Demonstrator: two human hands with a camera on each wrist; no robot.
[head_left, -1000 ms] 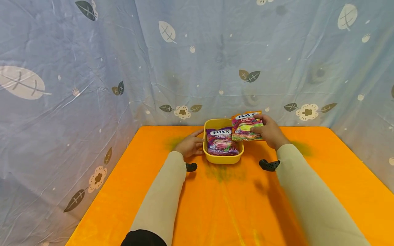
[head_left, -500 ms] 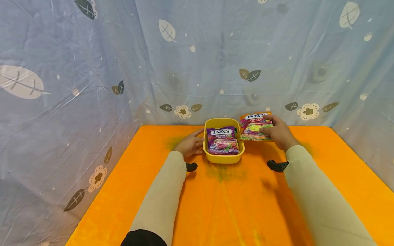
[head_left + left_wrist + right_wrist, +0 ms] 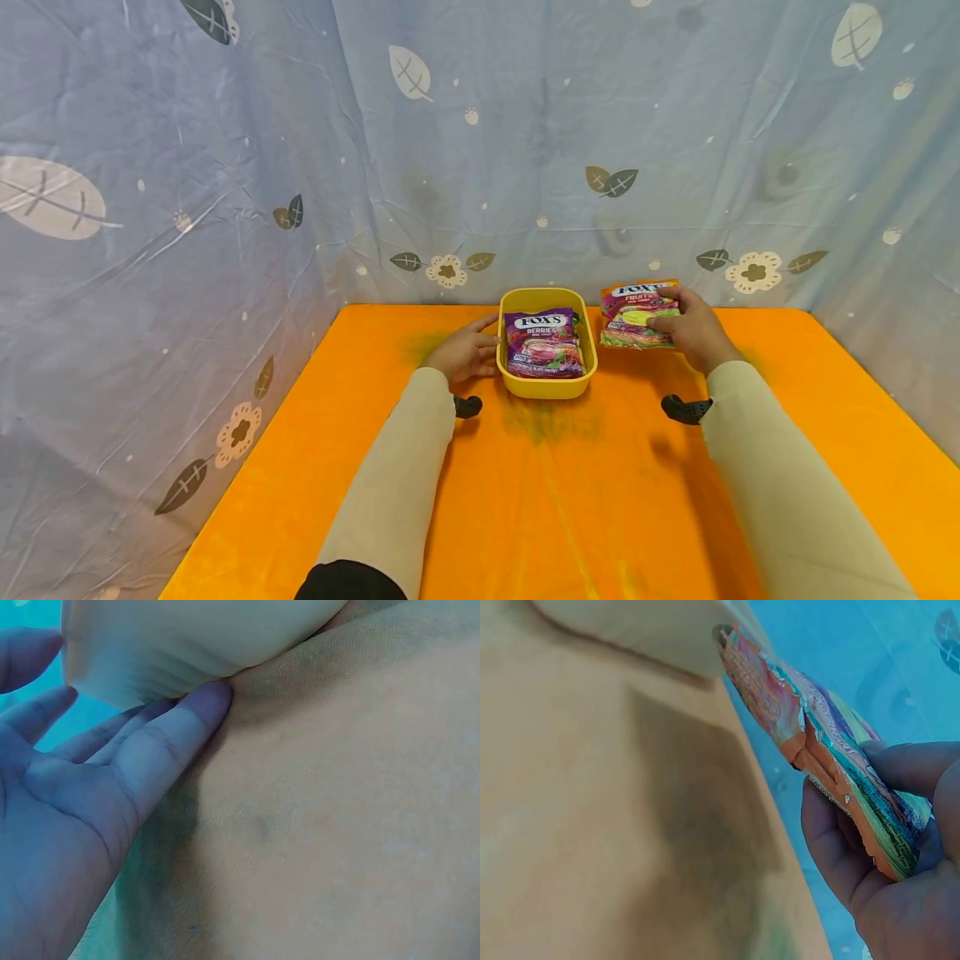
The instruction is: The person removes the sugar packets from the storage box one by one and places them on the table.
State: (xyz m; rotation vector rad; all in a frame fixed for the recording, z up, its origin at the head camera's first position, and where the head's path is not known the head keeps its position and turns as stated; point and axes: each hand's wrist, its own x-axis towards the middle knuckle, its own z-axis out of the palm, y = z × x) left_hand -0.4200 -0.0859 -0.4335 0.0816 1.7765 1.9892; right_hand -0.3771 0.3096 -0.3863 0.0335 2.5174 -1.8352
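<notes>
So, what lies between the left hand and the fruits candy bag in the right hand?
The yellow tub holding the berries candy bag, as the head view shows.

We are looking at a table (image 3: 570, 500) that is wearing an orange cloth with faint greenish smudges. A yellow tub (image 3: 547, 387) is sitting directly on it near the far edge, toward the middle. Our left hand (image 3: 467, 354) is resting on the cloth, touching the tub's left wall, with both beige sleeves lying across the near part.
</notes>
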